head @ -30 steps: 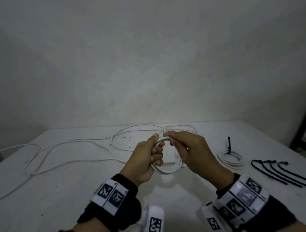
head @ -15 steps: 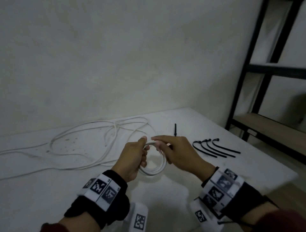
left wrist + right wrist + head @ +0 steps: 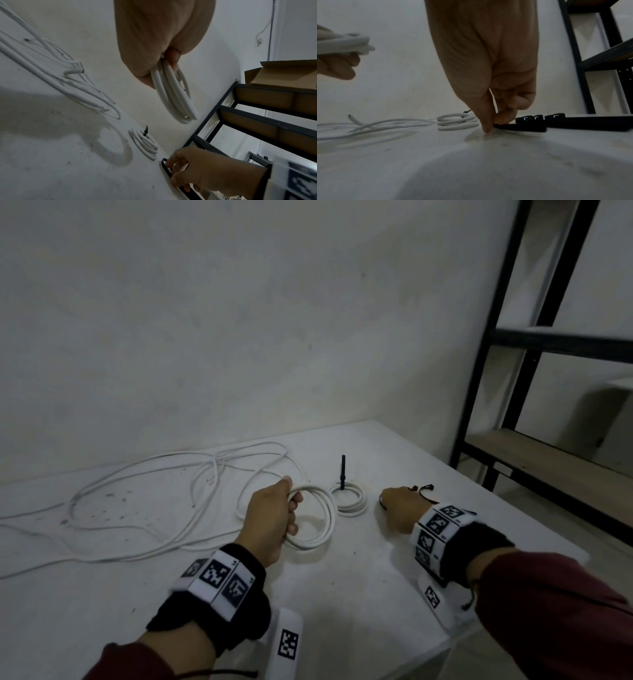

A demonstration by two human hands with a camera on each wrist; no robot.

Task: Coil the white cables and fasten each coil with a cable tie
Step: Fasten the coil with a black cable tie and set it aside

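My left hand grips a freshly wound white cable coil just above the table; the left wrist view shows the coil hanging from its curled fingers. To its right lies a finished coil bound with a black tie that stands upright. My right hand is down on the table beyond that coil. In the right wrist view its thumb and forefinger pinch the end of a black cable tie, with more ties lying beside it.
Loose white cables sprawl over the left and back of the white table. A black metal shelf rack stands past the table's right edge, with a cardboard box on one shelf. A plain wall rises behind the table.
My right hand has let go of the coil and moved right, down onto the black ties. The left hand alone keeps the coil. The head view has turned to the right.
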